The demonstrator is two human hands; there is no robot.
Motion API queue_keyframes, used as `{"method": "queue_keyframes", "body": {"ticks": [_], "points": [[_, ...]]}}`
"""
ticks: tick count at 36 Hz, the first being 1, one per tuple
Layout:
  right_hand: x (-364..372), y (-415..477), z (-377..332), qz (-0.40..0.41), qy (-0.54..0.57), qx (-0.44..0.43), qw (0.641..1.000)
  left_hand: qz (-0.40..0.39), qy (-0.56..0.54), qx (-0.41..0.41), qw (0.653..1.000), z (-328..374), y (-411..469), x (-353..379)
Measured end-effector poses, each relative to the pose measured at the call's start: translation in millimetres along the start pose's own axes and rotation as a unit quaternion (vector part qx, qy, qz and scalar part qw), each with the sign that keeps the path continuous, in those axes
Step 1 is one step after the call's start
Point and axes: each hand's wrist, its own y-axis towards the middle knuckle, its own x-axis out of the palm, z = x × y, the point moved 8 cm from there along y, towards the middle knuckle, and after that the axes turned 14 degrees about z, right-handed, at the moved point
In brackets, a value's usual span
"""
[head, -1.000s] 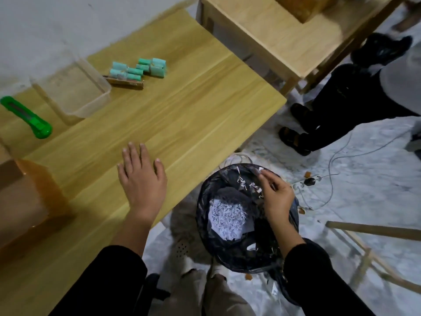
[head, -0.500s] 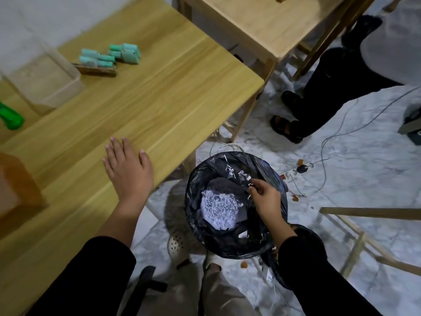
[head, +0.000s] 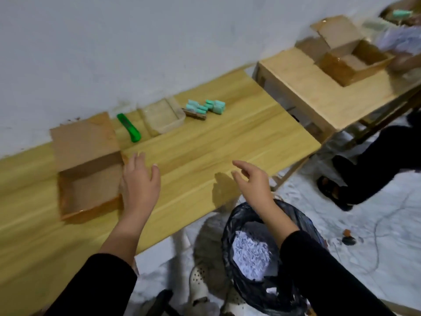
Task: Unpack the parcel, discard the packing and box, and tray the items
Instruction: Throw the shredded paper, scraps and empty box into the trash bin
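Where the table (head: pixel 205 144) meets the wall, an open box (head: pixel 88 179) sits at the left, its flap raised toward the wall and its inside bare. Just right of the flap lies a green cutter (head: pixel 128 127), then a clear tray (head: pixel 163 117) with nothing in it, then a cluster of teal items (head: pixel 206 107) on a small brown slab, just beside the tray but outside it. The left hand (head: pixel 140 181) lies against the box's right wall, fingers loosely spread, thumb out to the right; whether it grips the wall I cannot tell. The right hand (head: pixel 249 179) hangs above the table's near edge, fingers slack and parted, holding nothing. Below it on the floor stands a bin (head: pixel 246 258) lined with a black bag, white shredded paper (head: pixel 250 256) inside.
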Motion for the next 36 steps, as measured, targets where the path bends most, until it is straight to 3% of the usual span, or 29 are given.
{"method": "queue_keyframes", "body": {"ticks": [5, 10, 13, 18, 25, 29, 36], "points": [[102.2, -12.4, -75.5, -0.125, 0.02, -0.075, 0.989, 0.099, 0.04, -0.097, 0.99, -88.0, 18.2, -62.2], [188.5, -40.8, -116.7, -0.255, 0.009, -0.074, 0.964, 0.077, 0.023, -0.255, 0.964, -182.9, 8.9, -73.3], [225.4, -52.8, -123.7, -0.299, -0.011, -0.07, 0.952, 0.05, -0.023, -0.288, 0.956, -210.7, 2.4, -61.7], [254.1, -53.9, -115.9, -0.303, -0.029, -0.037, 0.952, 0.013, -0.105, -0.286, 0.952, -225.2, -3.1, -41.3], [245.8, -53.1, -118.4, -0.291, -0.01, -0.018, 0.956, 0.022, -0.136, -0.289, 0.947, -214.1, 0.2, -45.2], [216.4, -38.3, -127.8, -0.272, 0.017, -0.013, 0.962, 0.005, -0.165, -0.283, 0.945, -187.4, 6.5, -53.6], [115.7, 3.5, -131.2, -0.189, 0.063, 0.025, 0.98, -0.016, -0.189, -0.204, 0.96, -91.2, 32.9, -54.2]]}}
